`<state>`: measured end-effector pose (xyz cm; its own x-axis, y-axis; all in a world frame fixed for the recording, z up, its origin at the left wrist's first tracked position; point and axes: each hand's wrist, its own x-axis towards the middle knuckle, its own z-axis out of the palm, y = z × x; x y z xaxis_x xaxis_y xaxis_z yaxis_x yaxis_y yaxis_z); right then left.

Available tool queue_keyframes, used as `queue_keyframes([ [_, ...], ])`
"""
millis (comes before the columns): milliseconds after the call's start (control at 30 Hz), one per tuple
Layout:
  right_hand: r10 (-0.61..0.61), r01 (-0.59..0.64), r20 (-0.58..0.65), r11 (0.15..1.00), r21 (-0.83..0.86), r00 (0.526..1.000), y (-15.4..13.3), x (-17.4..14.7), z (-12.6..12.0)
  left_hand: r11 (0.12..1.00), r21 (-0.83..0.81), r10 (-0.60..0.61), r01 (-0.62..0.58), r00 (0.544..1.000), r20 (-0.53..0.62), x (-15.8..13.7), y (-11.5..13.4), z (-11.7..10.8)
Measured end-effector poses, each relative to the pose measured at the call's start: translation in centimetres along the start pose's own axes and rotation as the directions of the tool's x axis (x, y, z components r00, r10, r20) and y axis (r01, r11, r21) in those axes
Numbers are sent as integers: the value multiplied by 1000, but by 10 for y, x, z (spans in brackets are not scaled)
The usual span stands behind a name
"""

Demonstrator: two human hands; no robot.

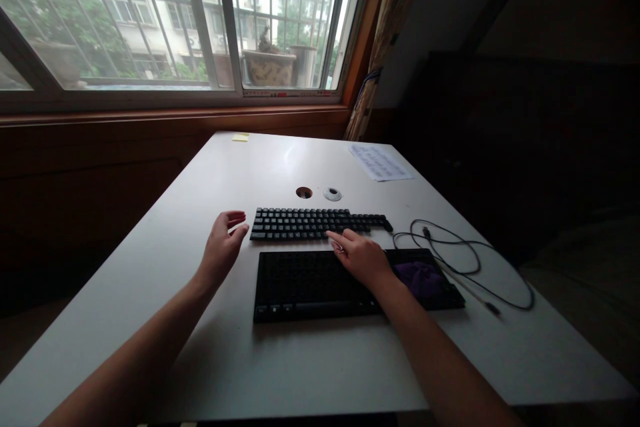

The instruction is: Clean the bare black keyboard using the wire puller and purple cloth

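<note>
Black keycaps (300, 220) sit in tight rows on the white table, forming a block with a stepped right end. Just left of that block, my left hand (227, 233) hovers with curved fingers apart, holding nothing visible. My right hand (363, 253) reaches over the keyboard, its index finger extended to the front row of keycaps and its thumb lower and apart. Nearer to me lies a black keyboard (320, 310), whose front row shows some keys; its darker upper area is hard to make out. A purple cloth (420, 278) rests on the keyboard's right part.
A black cable (475, 272) loops across the table (165, 247) at right, near a thin stick (473, 292) with a dark end. Printed paper (381, 162), a yellow sticky note (241, 137), a round table hole (304, 193) and its cover (332, 194) are farther back.
</note>
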<state>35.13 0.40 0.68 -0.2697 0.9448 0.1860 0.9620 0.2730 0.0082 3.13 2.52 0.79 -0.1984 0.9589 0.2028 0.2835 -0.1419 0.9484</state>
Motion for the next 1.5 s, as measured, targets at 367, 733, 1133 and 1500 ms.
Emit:
queue_keyframes([
  [367,15,-15,-13,1000,4,1000,-1,-1,2,984,-173,-34,51,994,103,-26,-26,-3],
  [733,19,-19,-13,999,29,1000,1,-2,2,981,-190,-11,36,991,132,-28,-33,-2],
  [1133,17,-16,-13,999,47,1000,3,-1,3,982,-177,-40,67,987,154,-31,-28,-2],
  [1500,15,-15,-13,999,44,1000,3,-2,4,983,-169,-41,68,986,161,-31,-28,-3],
])
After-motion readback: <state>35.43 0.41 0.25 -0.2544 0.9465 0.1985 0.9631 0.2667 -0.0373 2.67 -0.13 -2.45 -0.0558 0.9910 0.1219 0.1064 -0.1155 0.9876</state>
